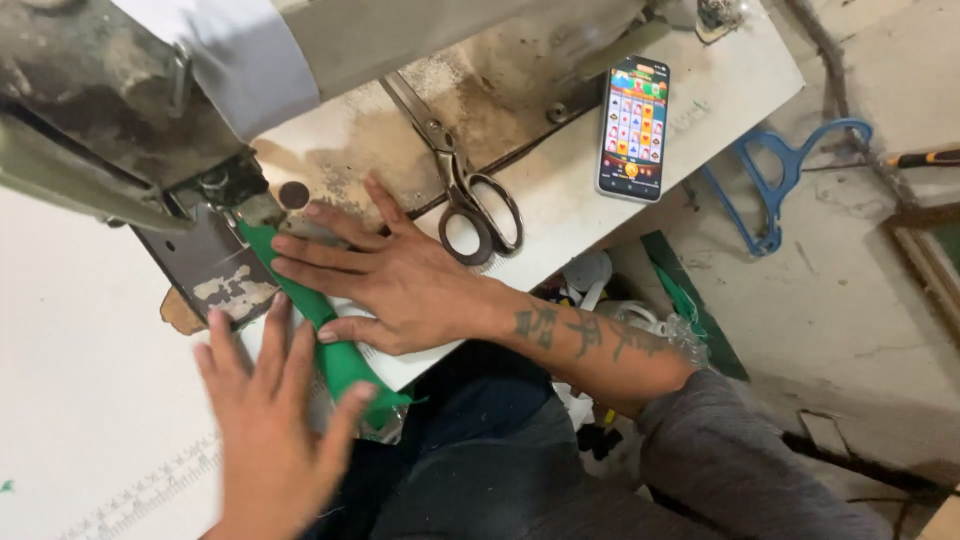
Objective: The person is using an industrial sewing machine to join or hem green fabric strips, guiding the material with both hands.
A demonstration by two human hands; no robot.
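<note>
Left hand [268, 420], blurred, lies flat with fingers spread on one green fabric strip [335, 345]. Right hand [385, 275] presses open-palmed on the strip by the sewing machine [150, 100]. Beyond, on the table [720, 85]: one pair of scissors [462, 185], one phone [633, 128].

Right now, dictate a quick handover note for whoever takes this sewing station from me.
Left hand: flat and open on the near end of the green fabric strip, blurred.
Right hand: fingers spread, pressing the strip flat on the table, close to the sewing machine.
The strip runs from under the machine's foot toward the table's near edge. Scissors lie shut just beyond the right hand; a phone with a lit screen lies at the far right of the white table.
Done: strip is laid at the foot.
Left: most of its length lies on the near side of the foot.
</note>
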